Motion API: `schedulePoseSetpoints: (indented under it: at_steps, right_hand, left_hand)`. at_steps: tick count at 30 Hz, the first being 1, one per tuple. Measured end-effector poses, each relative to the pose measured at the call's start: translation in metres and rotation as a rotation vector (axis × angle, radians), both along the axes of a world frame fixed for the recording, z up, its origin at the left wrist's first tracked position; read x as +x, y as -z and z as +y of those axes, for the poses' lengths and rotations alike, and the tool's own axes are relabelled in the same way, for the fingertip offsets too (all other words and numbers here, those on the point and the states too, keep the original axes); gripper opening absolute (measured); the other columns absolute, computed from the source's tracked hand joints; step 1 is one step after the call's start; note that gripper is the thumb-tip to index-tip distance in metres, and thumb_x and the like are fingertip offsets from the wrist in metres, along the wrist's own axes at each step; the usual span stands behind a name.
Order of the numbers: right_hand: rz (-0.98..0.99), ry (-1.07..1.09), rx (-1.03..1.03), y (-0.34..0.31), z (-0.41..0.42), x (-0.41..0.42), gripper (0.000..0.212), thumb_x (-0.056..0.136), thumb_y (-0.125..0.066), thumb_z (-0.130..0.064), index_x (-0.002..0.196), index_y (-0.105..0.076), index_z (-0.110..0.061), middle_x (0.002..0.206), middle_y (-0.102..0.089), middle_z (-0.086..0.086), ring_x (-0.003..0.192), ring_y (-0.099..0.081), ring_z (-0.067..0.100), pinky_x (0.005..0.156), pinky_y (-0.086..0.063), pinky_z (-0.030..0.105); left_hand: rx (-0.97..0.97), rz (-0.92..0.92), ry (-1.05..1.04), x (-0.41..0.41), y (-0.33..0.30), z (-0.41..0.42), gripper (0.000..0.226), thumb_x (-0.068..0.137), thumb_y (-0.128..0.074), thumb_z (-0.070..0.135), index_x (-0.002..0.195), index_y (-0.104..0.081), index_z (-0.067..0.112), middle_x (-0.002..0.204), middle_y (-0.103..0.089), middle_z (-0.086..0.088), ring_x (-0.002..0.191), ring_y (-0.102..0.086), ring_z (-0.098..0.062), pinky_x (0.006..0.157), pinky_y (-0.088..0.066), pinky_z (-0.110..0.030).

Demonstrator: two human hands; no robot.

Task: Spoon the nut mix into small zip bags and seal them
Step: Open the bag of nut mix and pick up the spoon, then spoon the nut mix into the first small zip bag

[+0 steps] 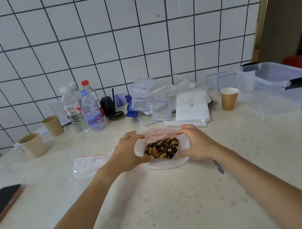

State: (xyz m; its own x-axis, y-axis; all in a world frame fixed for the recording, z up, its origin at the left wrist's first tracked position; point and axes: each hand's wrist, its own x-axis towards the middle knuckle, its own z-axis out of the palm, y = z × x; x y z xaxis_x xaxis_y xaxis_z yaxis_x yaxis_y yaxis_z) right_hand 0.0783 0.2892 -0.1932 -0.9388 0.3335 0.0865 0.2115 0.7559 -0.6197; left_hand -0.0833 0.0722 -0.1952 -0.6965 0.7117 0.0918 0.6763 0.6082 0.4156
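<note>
Mid-table with bare tabletop on the near side, the left hand and right hand grip the nut-mix bag, mouth gaping upward, while an empty zip bag lies long-axis left-right just left.

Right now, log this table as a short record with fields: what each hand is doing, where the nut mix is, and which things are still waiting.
left hand: grips left edge of the big bag
right hand: grips right edge
nut mix: inside the bag, mouth held open
zip bag: empty, flat, left of the hands
spoon handle: by right wrist
phone: far left
</note>
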Motion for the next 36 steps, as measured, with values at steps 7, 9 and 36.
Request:
schedulePoseSetpoints:
  at_steps: [7, 9, 36]
  right_hand:
    - [0.345, -0.055, 0.129, 0.022, -0.056, 0.054, 0.018, 0.095, -0.066, -0.025, 0.113, -0.069, -0.026, 0.114, -0.062, -0.019, 0.106, -0.057, -0.003, 0.094, -0.033, 0.003]
    - [0.299, -0.143, 0.174, 0.033, -0.071, 0.062, 0.021, 0.098, -0.061, -0.032, 0.118, -0.068, -0.027, 0.120, -0.058, -0.021, 0.109, -0.054, -0.003, 0.094, -0.037, 0.007]
    - [0.217, -0.187, 0.166, 0.057, -0.088, 0.060, 0.012, 0.099, -0.065, -0.032, 0.108, -0.071, -0.027, 0.110, -0.062, -0.018, 0.104, -0.059, -0.002, 0.096, -0.050, 0.023]
  left_hand:
    - [0.371, 0.072, -0.103, 0.014, -0.001, -0.066, 0.028, 0.087, -0.081, 0.034, 0.112, -0.068, 0.033, 0.118, -0.065, 0.009, 0.104, -0.065, -0.007, 0.084, -0.055, -0.027]
    - [0.436, 0.108, -0.210, 0.012, 0.002, -0.086, 0.020, 0.088, -0.081, 0.027, 0.105, -0.071, 0.028, 0.108, -0.070, 0.008, 0.096, -0.068, -0.008, 0.075, -0.050, -0.022]
    - [0.581, 0.396, -0.470, 0.050, 0.011, -0.148, 0.013, 0.096, -0.070, 0.037, 0.091, -0.077, 0.027, 0.089, -0.067, 0.015, 0.090, -0.059, -0.010, 0.078, -0.047, -0.030]
